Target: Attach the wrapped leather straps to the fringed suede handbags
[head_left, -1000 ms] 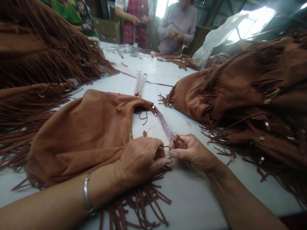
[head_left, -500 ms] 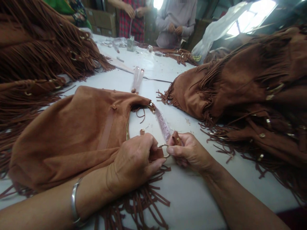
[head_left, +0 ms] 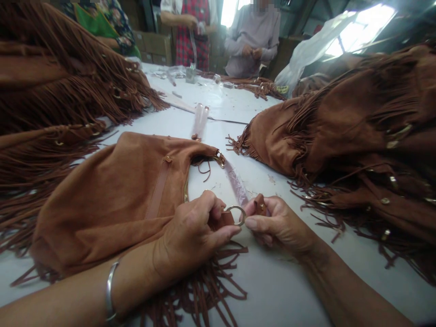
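Metal ring: here's the shift, the right thumb slips back from the ring (head_left: 244,212), baring more of its round, shiny rim; the work now looks to rest on the left grip.
Left hand: thumb and fingers (head_left: 195,225) pinch the flat leather tab (head_left: 226,219) carrying that ring.
Right hand: bent fingers (head_left: 284,225) clasp the studded strap end (head_left: 260,206), just beside the ring; whether a hidden fingertip touches it, I can't tell.
Bag: soft, suede-like and slouching (head_left: 112,195), it lies left on the smooth white table (head_left: 279,281).
Strap: crinkly clear wrap (head_left: 235,181) sheathes it.
Fringe: thin brown strips (head_left: 211,290) splay below.
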`<control>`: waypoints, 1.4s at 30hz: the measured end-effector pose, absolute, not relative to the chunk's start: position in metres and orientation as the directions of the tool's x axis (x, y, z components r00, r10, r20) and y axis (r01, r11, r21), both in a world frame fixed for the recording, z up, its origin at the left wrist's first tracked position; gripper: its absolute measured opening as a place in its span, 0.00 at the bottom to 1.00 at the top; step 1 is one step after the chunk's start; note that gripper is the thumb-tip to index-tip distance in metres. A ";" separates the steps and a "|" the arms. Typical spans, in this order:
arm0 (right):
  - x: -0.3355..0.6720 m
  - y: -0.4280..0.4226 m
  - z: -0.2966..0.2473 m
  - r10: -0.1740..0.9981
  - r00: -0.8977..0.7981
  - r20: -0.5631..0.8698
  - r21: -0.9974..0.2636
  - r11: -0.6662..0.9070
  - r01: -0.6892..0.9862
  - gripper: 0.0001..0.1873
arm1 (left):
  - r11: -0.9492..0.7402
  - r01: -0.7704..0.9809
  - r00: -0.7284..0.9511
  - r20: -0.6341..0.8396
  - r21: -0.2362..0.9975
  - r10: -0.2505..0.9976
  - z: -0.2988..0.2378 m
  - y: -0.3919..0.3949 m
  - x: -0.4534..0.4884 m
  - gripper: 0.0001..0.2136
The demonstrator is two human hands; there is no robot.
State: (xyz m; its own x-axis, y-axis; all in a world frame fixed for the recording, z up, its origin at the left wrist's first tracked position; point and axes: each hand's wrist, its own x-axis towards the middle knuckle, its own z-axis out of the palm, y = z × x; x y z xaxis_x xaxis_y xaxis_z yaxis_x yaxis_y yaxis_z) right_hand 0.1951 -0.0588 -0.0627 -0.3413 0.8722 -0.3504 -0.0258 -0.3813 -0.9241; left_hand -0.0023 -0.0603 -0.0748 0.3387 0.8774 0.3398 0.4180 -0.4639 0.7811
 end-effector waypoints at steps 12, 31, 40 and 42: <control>0.194 -0.057 -0.064 0.852 -0.355 -0.384 -0.915 -0.402 0.025 0.15 | -0.568 0.454 0.531 0.302 0.687 0.791 -0.073 -0.057 -0.004 0.14; 0.192 -0.056 -0.067 0.882 -0.361 -0.304 -0.953 -0.289 0.095 0.17 | -0.623 0.674 0.639 0.111 0.398 0.762 -0.062 -0.063 0.000 0.05; 0.192 -0.067 -0.058 0.799 -0.508 -0.322 -0.947 -0.265 0.184 0.14 | -0.632 0.600 0.680 0.103 0.490 0.726 -0.064 -0.062 -0.004 0.11; 0.184 -0.071 -0.059 0.879 -0.392 -0.270 -0.963 -0.249 0.105 0.15 | -0.571 0.622 0.605 0.135 0.535 0.785 -0.060 -0.060 -0.005 0.12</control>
State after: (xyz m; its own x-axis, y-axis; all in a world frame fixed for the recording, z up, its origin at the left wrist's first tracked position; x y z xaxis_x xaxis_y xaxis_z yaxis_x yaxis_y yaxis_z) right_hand 0.1839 -0.0710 -0.0587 -0.3922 0.8793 -0.2703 0.1048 -0.2492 -0.9628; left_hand -0.0051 -0.0599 -0.0602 0.6046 0.7850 0.1346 0.6223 -0.5711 0.5353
